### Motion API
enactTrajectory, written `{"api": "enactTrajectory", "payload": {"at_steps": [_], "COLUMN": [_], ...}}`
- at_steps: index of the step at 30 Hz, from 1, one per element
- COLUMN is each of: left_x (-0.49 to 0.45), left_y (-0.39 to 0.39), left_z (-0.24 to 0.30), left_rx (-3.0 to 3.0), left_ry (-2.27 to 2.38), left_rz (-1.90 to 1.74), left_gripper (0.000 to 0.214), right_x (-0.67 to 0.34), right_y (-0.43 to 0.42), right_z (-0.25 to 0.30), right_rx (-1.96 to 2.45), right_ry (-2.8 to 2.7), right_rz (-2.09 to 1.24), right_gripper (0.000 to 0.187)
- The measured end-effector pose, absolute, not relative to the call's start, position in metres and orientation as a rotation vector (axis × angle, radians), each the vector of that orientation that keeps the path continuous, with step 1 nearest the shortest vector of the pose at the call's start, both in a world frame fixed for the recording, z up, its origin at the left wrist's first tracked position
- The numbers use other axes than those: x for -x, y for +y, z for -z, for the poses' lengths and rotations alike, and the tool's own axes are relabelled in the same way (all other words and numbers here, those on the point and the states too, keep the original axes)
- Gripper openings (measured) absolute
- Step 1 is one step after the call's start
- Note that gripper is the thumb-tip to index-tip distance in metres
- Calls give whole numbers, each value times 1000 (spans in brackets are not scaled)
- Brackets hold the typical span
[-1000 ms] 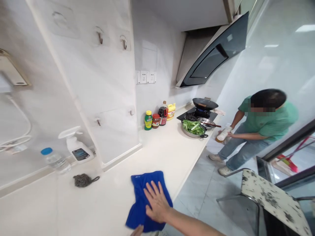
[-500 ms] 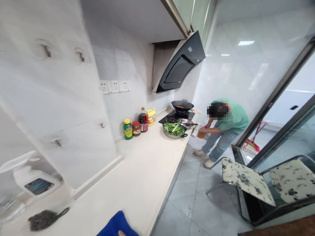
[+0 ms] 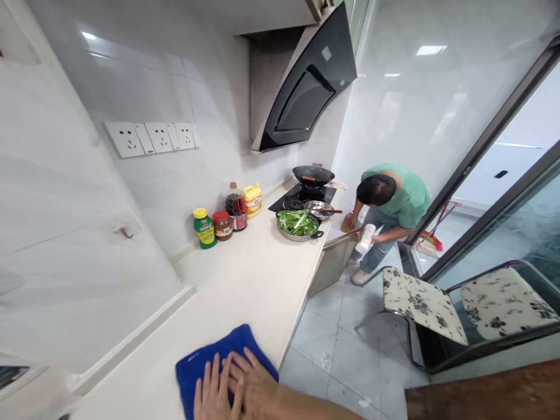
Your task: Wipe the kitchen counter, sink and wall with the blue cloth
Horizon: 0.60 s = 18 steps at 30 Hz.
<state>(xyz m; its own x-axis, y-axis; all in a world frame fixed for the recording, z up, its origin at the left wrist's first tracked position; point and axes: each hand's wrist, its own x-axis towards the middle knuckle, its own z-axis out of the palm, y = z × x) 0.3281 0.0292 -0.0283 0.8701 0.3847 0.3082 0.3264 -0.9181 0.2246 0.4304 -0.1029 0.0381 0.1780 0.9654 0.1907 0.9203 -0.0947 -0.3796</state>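
Note:
A blue cloth point(image 3: 192, 373) lies spread on the pale countertop point(image 3: 236, 280) near the bottom of the view. Flat on top of it rests my left hand point(image 3: 216, 394), its fingers stretched and slightly apart. My right hand point(image 3: 258, 382) lies beside it, also pressed to the cloth with fingers extended, and the two hands overlap at the thumbs. Neither hand grips anything. Farther along the counter is a pan of leafy greens point(image 3: 298, 224).
Along the wall stand a green bottle point(image 3: 205, 230), a red-lidded jar point(image 3: 223, 226), a dark sauce bottle point(image 3: 236, 210) and a yellow jug point(image 3: 252, 201). A wok point(image 3: 313, 175) sits on the stove. A person point(image 3: 394, 198) bends by an open cabinet door point(image 3: 332, 265), holding a white bottle point(image 3: 366, 238). A chair point(image 3: 424, 303) stands right.
Both my hands have come into view on the cloth, which now sits farther up the counter. The view has shifted. The person now holds a white bottle, and a cabinet door stands open.

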Motion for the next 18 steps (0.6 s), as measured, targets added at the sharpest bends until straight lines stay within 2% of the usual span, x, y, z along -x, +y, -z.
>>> {"api": "enactTrajectory", "payload": {"at_steps": [4,10,18], "left_x": [-335,-285,-168], "left_y": [25,10,21], "left_z": [21,10,-4], "left_rx": [-2951,-3013,-2905], "left_ry": [476,624,1038], "left_rz": [-533,-569,-564], "left_gripper": [54,54,52], "right_x": [-440,-424,-329], "right_y": [-113,-111,-70], "right_z": [-41,-15,-14], "right_rx": [2035,2021,1811], "right_ry": [-1679,-1663,-1940], "right_rz": [-282,-361,-336], "right_gripper": [71,54,59]}}
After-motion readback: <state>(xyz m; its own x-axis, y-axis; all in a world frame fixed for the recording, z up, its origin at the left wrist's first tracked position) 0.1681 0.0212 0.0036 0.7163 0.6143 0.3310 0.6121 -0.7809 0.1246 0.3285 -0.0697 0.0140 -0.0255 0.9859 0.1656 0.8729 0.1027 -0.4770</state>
